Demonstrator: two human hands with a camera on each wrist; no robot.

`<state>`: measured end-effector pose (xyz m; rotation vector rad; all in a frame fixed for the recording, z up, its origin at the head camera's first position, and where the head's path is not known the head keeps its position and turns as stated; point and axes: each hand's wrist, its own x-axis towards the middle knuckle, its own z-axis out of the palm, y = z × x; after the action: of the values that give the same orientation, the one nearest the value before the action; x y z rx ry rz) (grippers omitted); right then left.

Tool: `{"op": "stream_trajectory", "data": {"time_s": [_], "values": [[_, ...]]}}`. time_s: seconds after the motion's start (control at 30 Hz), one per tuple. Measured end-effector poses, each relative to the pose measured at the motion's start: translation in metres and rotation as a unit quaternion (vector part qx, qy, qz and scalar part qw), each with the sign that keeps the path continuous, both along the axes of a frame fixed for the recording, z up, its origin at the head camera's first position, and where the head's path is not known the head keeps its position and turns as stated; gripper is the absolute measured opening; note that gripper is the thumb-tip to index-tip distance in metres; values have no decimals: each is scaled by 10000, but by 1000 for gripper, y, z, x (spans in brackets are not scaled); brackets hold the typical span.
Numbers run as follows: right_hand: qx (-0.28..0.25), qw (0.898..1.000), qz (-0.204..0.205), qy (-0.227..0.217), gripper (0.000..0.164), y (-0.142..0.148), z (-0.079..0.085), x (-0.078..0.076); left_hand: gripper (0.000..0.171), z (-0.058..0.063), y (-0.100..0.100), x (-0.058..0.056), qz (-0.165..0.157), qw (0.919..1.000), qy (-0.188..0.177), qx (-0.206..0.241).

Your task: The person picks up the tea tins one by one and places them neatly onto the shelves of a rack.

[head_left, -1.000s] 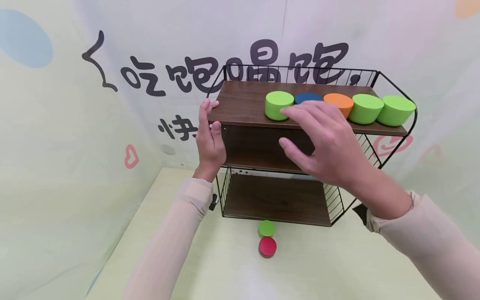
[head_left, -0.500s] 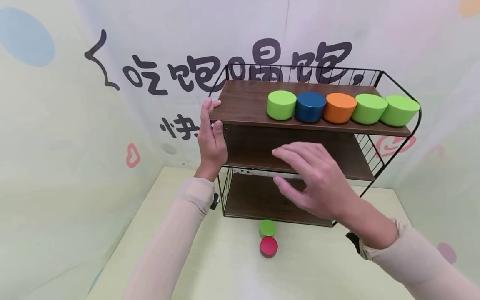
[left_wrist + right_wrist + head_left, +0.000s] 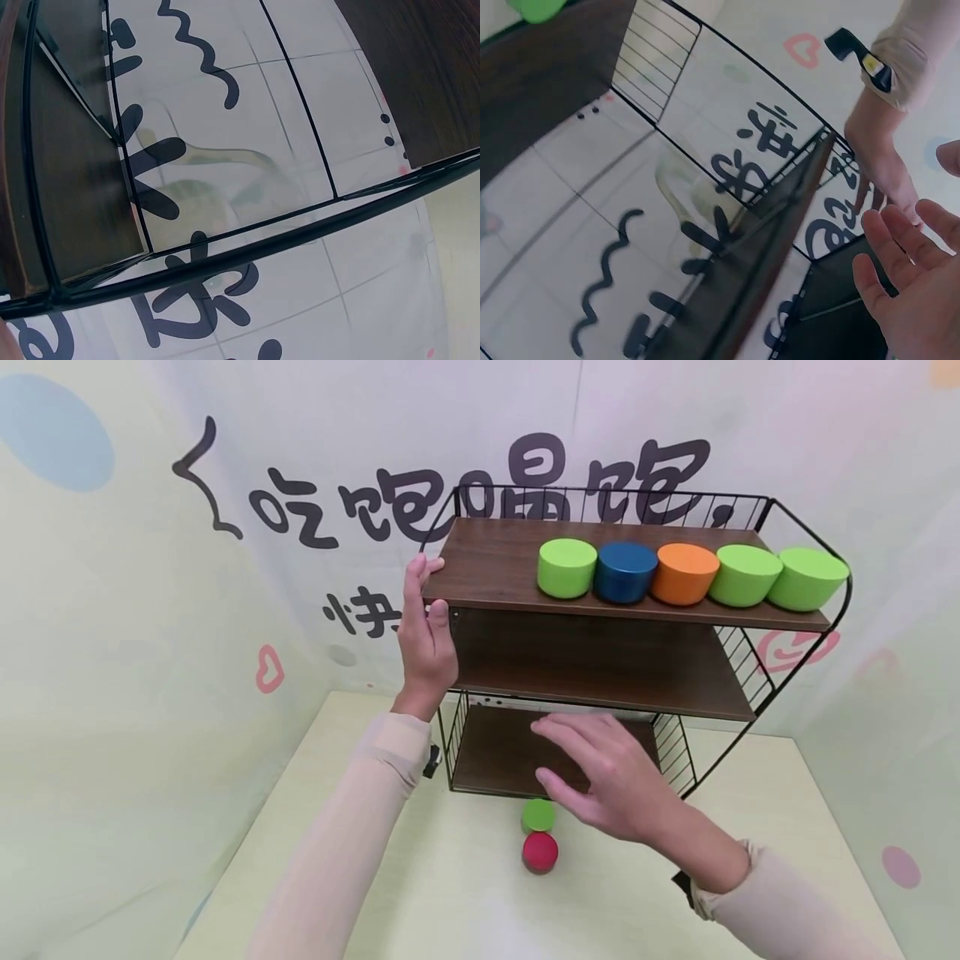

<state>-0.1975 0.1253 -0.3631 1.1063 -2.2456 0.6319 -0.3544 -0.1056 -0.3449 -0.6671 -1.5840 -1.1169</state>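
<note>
A three-tier rack (image 3: 540, 585) of dark wooden boards and black wire stands in front of me. My left hand (image 3: 427, 647) grips the left front corner of its top shelf, fingers over the edge and thumb at the front. Empty, with fingers apart, my right hand (image 3: 607, 777) hovers before the bottom shelf (image 3: 495, 752). Just left of and below it, a green round block (image 3: 538, 815) and a red round block (image 3: 540, 852) sit on the table, one in front of the other. The right wrist view also shows the right hand's spread fingers (image 3: 900, 240).
Along the top shelf's front runs a row of round blocks: a lime green block (image 3: 566, 568), a blue block (image 3: 625, 573), an orange block (image 3: 684, 575) and two more lime ones at the right end. A printed curtain (image 3: 285, 577) hangs behind the rack.
My right hand has come down from the row on the top shelf to the level of the bottom shelf, empty throughout. The left hand stays on the rack's corner.
</note>
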Motion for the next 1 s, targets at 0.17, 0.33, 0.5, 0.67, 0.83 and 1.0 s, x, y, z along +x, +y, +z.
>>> {"op": "stream_trajectory", "data": {"time_s": [0.17,0.33,0.5,0.67,0.83,1.0], "values": [[-69,9999,47,-152,44,-5,-31,4,57,-1,0,0,35,10000,-19,9],[-110,9995,-64,-285,41,-8,-54,10,58,-1,0,0,-13,10000,-50,10],[-190,9990,-166,-376,39,-8,-69,13,58,-1,0,0,8,10000,-73,-3],[-241,9979,-257,-541,38,-8,-83,15,58,-1,1,0,7,10000,-69,-8],[-243,9960,-380,-765,38,-8,-102,17,58,-2,0,0,52,10000,-73,-2],[-349,9947,-463,-854,36,-8,-126,19,57,-2,0,0,38,10000,-74,4]]}}
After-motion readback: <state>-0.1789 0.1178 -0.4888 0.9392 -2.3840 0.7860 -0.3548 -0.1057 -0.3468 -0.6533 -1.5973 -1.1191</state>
